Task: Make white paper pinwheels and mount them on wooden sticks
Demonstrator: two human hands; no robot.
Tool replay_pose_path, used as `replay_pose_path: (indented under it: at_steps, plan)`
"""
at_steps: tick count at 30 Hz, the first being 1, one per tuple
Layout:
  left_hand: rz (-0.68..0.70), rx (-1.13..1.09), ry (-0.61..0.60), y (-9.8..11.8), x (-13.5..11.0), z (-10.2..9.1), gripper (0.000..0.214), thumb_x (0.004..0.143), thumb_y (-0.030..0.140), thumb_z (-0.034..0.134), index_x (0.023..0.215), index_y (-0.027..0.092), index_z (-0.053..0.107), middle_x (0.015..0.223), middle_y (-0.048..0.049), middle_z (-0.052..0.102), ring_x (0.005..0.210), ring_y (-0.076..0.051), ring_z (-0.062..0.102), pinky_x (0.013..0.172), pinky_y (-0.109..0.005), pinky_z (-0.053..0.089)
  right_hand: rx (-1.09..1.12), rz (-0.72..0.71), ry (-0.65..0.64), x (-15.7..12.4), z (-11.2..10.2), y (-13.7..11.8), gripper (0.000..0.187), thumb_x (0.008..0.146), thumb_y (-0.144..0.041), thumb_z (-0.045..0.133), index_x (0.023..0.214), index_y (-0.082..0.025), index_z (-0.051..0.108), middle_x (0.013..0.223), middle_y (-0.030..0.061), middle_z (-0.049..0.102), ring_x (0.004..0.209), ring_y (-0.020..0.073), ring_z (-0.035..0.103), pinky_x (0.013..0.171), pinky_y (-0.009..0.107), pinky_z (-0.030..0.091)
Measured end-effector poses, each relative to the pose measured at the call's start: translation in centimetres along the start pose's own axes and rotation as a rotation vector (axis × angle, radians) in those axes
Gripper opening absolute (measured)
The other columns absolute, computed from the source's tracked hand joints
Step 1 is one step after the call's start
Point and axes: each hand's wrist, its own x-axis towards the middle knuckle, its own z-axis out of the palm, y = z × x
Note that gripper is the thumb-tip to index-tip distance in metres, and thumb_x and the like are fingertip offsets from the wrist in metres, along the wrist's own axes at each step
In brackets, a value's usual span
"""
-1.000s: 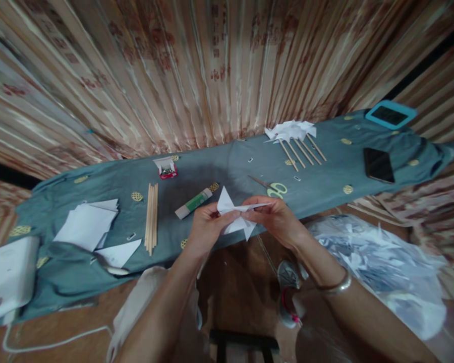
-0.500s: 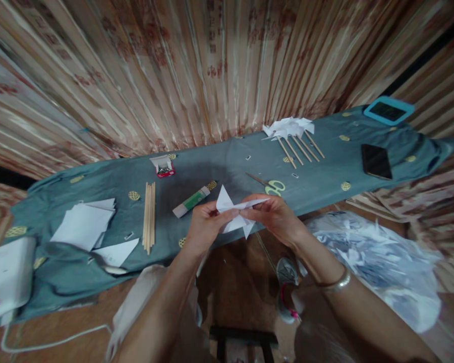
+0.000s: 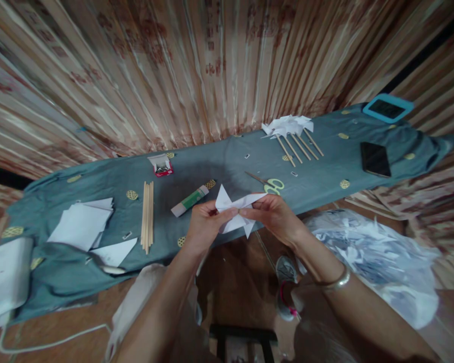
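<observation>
A white folded paper pinwheel [image 3: 225, 200] is held up just past the table's near edge, its pointed blades sticking out. My left hand [image 3: 207, 222] pinches it from the left, with the thumb pressed near its middle. From the right, my right hand [image 3: 273, 216] grips a blade, and its thumb also meets the middle. The two thumb tips nearly touch. Fingers under the paper are partly hidden. A glue stick [image 3: 190, 200] lies just beyond my left hand. Scissors with pale green handles [image 3: 274, 185] lie beyond my right hand.
Wooden sticks [image 3: 147, 217], a small red box of metal pins [image 3: 162, 166] and white paper sheets [image 3: 81, 224] lie on the left. Finished pinwheels on sticks [image 3: 291, 128], a dark phone [image 3: 376, 159] and a blue-framed device [image 3: 388, 108] are farther right. A plastic bag of paper scraps [image 3: 374, 257] stands below.
The hands and the pinwheel keep almost the same pose. The whole view has shifted very slightly, with the table things a few pixels farther left.
</observation>
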Motion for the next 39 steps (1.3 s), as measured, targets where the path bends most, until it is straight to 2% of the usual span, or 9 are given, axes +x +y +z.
replay_pose_path:
  at_steps: [8, 22, 30, 39]
  plan:
    - [-0.028, -0.086, 0.001, 0.05, 0.06, 0.52, 0.030, 0.045, 0.028, 0.088, 0.068, 0.014, 0.075, 0.064, -0.0011, 0.071, 0.054, -0.011, 0.057, 0.054, -0.022, 0.044, 0.009, 0.013, 0.044, 0.27, -0.09, -0.43, 0.025, 0.052, -0.025, 0.087, 0.072, -0.019, 0.073, 0.061, -0.0022, 0.071, 0.057, 0.0120, 0.063, 0.058, 0.024, 0.051]
    - [-0.016, -0.133, -0.048, 0.11, -0.02, 0.57, 0.032, 0.044, 0.024, 0.088, 0.070, 0.014, 0.072, 0.063, 0.0002, 0.070, 0.052, -0.010, 0.055, 0.053, -0.021, 0.043, 0.005, 0.033, 0.084, 0.30, 0.01, -0.46, 0.030, 0.052, -0.022, 0.086, 0.074, -0.017, 0.066, 0.063, -0.0037, 0.071, 0.053, 0.0103, 0.062, 0.054, 0.022, 0.049]
    - [0.006, -0.135, -0.048, 0.10, -0.10, 0.77, 0.031, 0.045, 0.024, 0.087, 0.069, 0.014, 0.071, 0.062, 0.0008, 0.068, 0.052, -0.010, 0.054, 0.054, -0.021, 0.043, -0.023, 0.019, 0.071, 0.08, 0.26, -0.65, 0.031, 0.053, -0.025, 0.086, 0.076, -0.017, 0.066, 0.067, -0.0033, 0.071, 0.056, 0.0095, 0.062, 0.055, 0.021, 0.047]
    - [0.000, -0.126, -0.036, -0.09, -0.06, 0.71, 0.034, 0.044, 0.025, 0.088, 0.071, 0.014, 0.071, 0.064, 0.0007, 0.069, 0.053, -0.010, 0.055, 0.052, -0.021, 0.042, -0.039, 0.025, 0.109, 0.32, 0.17, -0.25, 0.033, 0.052, -0.029, 0.087, 0.072, -0.017, 0.064, 0.059, -0.0039, 0.068, 0.050, 0.0095, 0.059, 0.049, 0.020, 0.046]
